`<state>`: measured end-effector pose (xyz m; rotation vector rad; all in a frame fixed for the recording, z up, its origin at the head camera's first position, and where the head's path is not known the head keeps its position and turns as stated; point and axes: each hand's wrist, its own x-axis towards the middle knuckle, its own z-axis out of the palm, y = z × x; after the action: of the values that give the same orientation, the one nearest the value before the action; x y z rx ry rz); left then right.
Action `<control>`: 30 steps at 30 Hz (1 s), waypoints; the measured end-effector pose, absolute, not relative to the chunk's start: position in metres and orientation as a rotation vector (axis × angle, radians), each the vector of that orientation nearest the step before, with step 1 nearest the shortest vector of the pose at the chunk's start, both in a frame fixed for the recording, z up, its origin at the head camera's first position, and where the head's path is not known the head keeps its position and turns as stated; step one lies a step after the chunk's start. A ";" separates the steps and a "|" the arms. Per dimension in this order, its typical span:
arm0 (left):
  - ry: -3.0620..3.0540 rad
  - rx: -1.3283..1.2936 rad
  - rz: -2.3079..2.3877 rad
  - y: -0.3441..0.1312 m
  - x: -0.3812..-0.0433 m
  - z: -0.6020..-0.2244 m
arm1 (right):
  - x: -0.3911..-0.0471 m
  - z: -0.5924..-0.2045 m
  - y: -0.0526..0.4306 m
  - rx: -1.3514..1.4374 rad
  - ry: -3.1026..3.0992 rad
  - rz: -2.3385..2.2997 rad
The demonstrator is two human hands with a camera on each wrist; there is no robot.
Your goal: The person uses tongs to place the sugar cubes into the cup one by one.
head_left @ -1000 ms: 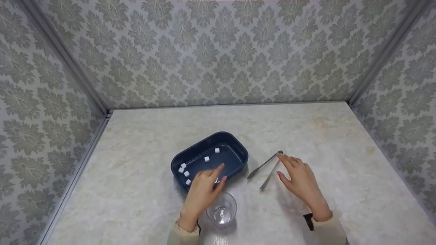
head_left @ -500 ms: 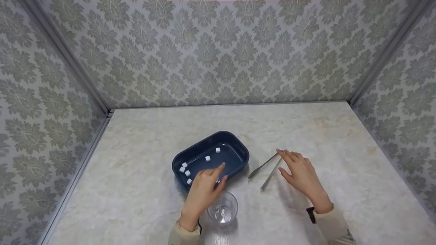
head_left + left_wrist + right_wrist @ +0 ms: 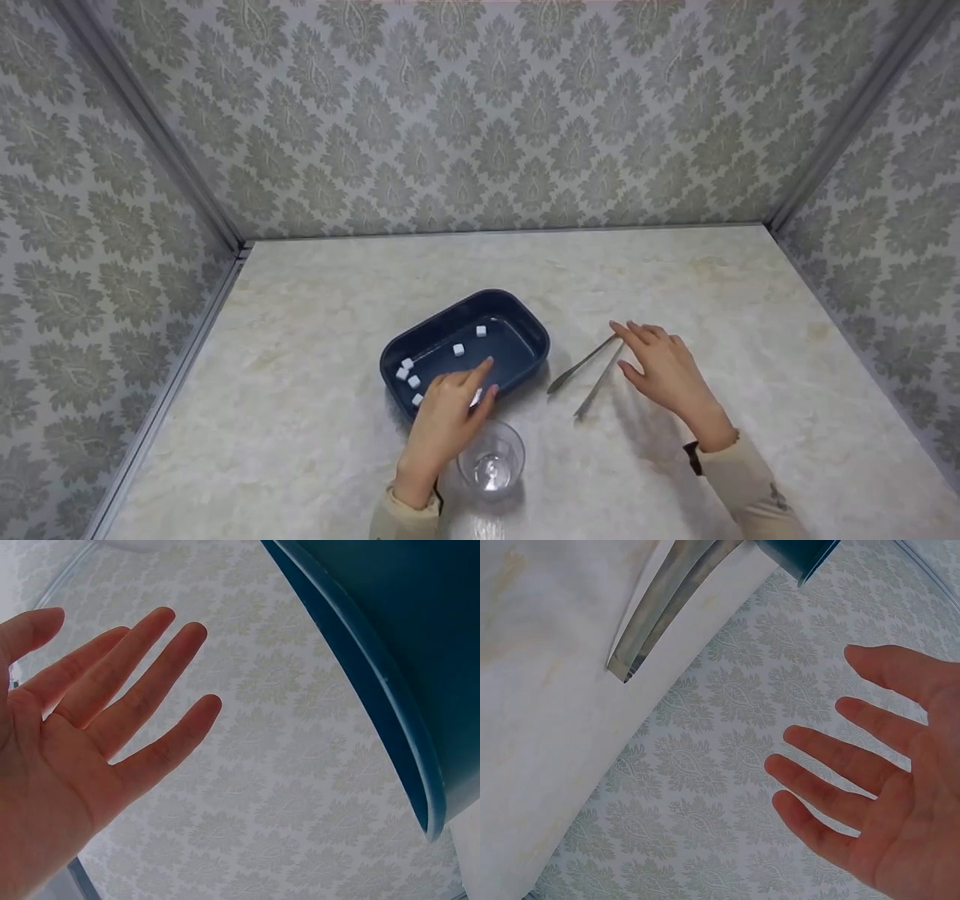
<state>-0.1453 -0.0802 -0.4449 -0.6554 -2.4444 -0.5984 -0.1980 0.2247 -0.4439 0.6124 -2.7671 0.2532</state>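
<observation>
My left hand (image 3: 447, 411) hovers over the near side of a dark blue dish (image 3: 391, 346), palm down with fingers extended. Its wrist view shows the fingers apart, nothing between them, beside the dish's outer wall (image 3: 405, 652). Several small white cubes (image 3: 459, 349) lie in the dish, most at its left end. A clear cup (image 3: 492, 463) stands just in front of the dish, partly behind the left thumb. At the right, my right hand (image 3: 666, 373) is held with fingers loosely straight, fingertips overlapping the bend of silver tongs (image 3: 579, 367). The right wrist view shows that hand empty, apart from the tongs (image 3: 667, 607).
A pale marbled tabletop (image 3: 322, 300) carries everything. Patterned wall panels (image 3: 495, 120) enclose it at the back and on both sides. The tongs lie between dish and right hand, their spread tips toward the front left.
My right hand has shifted slightly away and to the right, uncovering a little of its sleeve. The left hand keeps its place over the dish. The slight shift of the whole scene comes from the head camera.
</observation>
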 end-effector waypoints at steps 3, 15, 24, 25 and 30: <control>-2.441 -0.652 -0.606 -0.081 -0.145 -0.445 | -0.202 -0.443 0.228 0.633 -2.775 0.254; -2.443 -0.634 -0.612 -0.087 -0.143 -0.442 | -0.214 -0.445 0.235 0.698 -2.822 0.256; -2.382 -0.627 -0.623 -0.095 -0.136 -0.446 | -0.221 -0.446 0.243 0.733 -2.823 0.284; -2.377 -0.621 -0.628 -0.096 -0.135 -0.447 | -0.222 -0.447 0.243 0.735 -2.828 0.288; -2.354 -0.593 -0.665 -0.102 -0.129 -0.455 | -0.226 -0.450 0.246 0.744 -2.843 0.296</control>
<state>-0.1294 -0.1023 -0.4550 -0.5928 -2.3543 -0.6647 -0.2255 0.2459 -0.4503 0.7442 -2.8434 0.2960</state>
